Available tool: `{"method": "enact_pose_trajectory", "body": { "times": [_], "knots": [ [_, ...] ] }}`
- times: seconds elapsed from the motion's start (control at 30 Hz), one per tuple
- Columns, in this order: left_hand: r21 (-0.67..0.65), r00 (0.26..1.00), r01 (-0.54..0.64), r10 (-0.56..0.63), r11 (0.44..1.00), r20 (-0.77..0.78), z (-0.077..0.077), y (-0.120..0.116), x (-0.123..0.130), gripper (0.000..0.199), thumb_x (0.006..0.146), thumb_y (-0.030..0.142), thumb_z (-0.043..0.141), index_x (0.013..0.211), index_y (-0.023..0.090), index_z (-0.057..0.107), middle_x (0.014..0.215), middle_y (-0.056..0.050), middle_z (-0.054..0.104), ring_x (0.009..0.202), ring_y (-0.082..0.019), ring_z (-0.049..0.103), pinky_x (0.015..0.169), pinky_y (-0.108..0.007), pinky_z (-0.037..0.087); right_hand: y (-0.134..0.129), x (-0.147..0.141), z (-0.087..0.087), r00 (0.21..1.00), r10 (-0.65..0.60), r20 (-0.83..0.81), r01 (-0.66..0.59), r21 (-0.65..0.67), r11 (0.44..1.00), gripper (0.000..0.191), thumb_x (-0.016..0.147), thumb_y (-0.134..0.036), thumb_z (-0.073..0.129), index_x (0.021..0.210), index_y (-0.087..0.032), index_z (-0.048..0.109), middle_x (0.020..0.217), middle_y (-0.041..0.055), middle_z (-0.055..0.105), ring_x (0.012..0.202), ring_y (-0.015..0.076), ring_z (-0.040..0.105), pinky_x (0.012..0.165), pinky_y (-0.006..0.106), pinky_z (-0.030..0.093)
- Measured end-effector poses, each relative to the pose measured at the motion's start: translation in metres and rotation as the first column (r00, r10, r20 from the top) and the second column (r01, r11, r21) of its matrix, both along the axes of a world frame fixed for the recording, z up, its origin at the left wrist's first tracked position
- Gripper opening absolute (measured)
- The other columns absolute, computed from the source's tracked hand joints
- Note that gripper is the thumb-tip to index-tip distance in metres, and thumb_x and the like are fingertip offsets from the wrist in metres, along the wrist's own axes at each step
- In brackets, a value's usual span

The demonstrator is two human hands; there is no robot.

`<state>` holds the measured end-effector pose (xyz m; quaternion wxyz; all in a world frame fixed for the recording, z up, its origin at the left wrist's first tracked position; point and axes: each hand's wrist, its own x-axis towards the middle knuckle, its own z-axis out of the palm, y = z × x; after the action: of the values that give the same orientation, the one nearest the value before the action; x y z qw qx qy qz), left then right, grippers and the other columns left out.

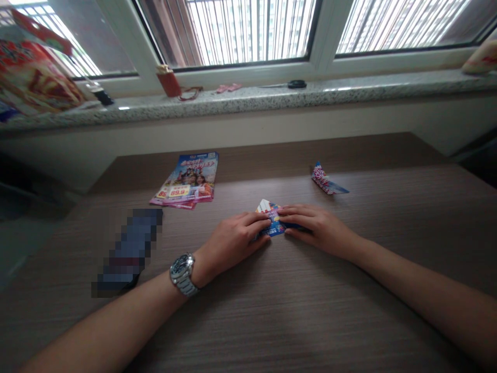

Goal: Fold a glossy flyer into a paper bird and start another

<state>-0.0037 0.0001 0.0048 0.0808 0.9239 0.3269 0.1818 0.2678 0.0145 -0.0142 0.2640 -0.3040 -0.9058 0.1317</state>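
A small folded piece of colourful printed paper [275, 226] lies on the brown table [248, 321], its pale pointed tip facing away from me. My left hand [236, 234], with a metal watch [184, 273] on the wrist, is closed with its fingers together on the paper's left side. From the right, my right hand [320, 228] rests on the paper's other side, fingers pressed on its edge. The fingers partly hide the paper. Beyond my right hand sits a separate folded paper shape [326, 181] with raised red-and-white and blue parts.
A stack of printed flyers [190, 178] lies at the back left, and a blurred-out dark phone-like object [130, 251] is left of my left forearm. On the stone windowsill [248, 102] are a red box [169, 83], scissors [297, 84] and a food packet [37, 72].
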Motion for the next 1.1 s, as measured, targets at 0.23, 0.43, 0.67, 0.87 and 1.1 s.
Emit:
{"method": "enact_pose_trajectory", "body": {
  "times": [0.23, 0.43, 0.67, 0.87, 1.1],
  "knots": [
    [-0.007, 1.000, -0.006, 0.006, 1.000, -0.002, 0.0009, -0.0003, 0.0001, 0.031, 0.101, 0.031, 0.060, 0.129, 0.020, 0.064, 0.132, -0.008, 0.067, 0.116, -0.025, 0.066, 0.100, -0.039, 0.057, -0.0011, -0.0002, 0.0006, 1.000, -0.008, 0.013, 0.008, 0.013, 1.000, 0.027, 0.099, -0.029, 0.064, 0.124, -0.024, 0.070, 0.132, 0.0084, 0.071, 0.124, 0.0257, 0.066, 0.106, 0.045, 0.054],
    [-0.016, 1.000, -0.004, 0.004, 1.000, 0.008, 0.0015, 0.0000, 0.0000, 0.030, 0.099, 0.032, 0.063, 0.127, 0.021, 0.065, 0.131, -0.007, 0.068, 0.115, -0.024, 0.067, 0.098, -0.037, 0.057, -0.0016, -0.0004, 0.0024, 1.000, 0.004, 0.023, -0.005, 0.030, 1.000, 0.025, 0.100, -0.031, 0.062, 0.123, -0.024, 0.069, 0.131, 0.0073, 0.072, 0.122, 0.0243, 0.067, 0.105, 0.043, 0.054],
    [-0.006, 1.000, 0.000, 0.000, 1.000, 0.007, 0.0002, -0.0001, -0.0001, 0.025, 0.101, 0.031, 0.060, 0.123, 0.021, 0.067, 0.129, -0.007, 0.069, 0.114, -0.023, 0.068, 0.096, -0.037, 0.058, -0.0004, 0.0004, 0.0017, 0.999, 0.006, 0.032, -0.007, 0.047, 0.999, 0.026, 0.099, -0.031, 0.063, 0.123, -0.023, 0.069, 0.130, 0.0081, 0.072, 0.120, 0.0247, 0.067, 0.104, 0.043, 0.054],
    [0.015, 1.000, 0.006, -0.006, 1.000, 0.022, -0.0009, 0.0007, -0.0001, 0.025, 0.102, 0.029, 0.057, 0.124, 0.021, 0.067, 0.126, -0.007, 0.070, 0.110, -0.021, 0.070, 0.095, -0.034, 0.059, -0.0017, 0.0004, 0.0014, 0.999, -0.002, 0.037, 0.000, 0.068, 0.998, 0.028, 0.096, -0.033, 0.067, 0.122, -0.024, 0.070, 0.130, 0.0089, 0.072, 0.119, 0.0273, 0.068, 0.101, 0.046, 0.056],
    [0.002, 0.999, 0.013, -0.013, 1.000, 0.033, 0.0017, 0.0002, 0.0001, 0.027, 0.099, 0.032, 0.062, 0.124, 0.022, 0.066, 0.125, -0.008, 0.070, 0.111, -0.023, 0.069, 0.096, -0.038, 0.058, -0.0019, -0.0001, 0.0015, 1.000, -0.005, -0.003, 0.005, 0.048, 0.999, 0.026, 0.098, -0.029, 0.065, 0.123, -0.026, 0.071, 0.128, 0.0075, 0.074, 0.118, 0.0256, 0.069, 0.103, 0.046, 0.056]
  ]
}}
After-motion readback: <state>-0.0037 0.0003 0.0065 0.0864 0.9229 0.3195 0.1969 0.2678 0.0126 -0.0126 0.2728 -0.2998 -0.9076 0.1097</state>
